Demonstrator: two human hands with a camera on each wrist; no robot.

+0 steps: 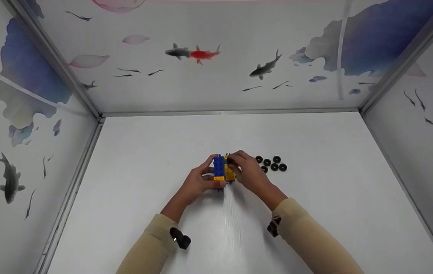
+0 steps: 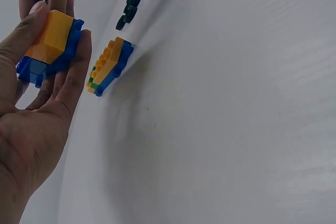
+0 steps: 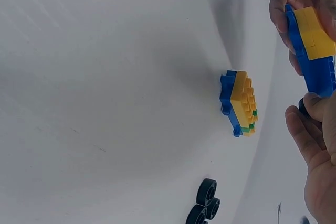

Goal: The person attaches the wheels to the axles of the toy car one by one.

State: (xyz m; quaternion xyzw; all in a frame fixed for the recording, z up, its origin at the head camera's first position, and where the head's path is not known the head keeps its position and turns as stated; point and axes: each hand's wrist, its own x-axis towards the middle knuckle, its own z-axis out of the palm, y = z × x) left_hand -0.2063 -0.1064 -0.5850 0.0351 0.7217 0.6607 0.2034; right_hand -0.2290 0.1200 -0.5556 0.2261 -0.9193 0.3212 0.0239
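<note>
A blue and yellow block assembly (image 1: 218,167) is gripped by my left hand (image 1: 197,182), thumb on one side and fingers on the other; the left wrist view shows its yellow part (image 2: 52,35) under the thumb. My right hand (image 1: 252,173) pinches a small black wheel (image 3: 302,107) at the blue end of the held assembly (image 3: 313,35); whether the wheel is attached cannot be told. A second yellow and blue assembly with green bits (image 3: 240,100) stands on the table, just beyond the held one in the head view.
Several black wheels (image 1: 274,166) lie on the white table (image 1: 155,140) to the right of my right hand. Panels with painted fish (image 1: 264,70) enclose the table at the back and on both sides.
</note>
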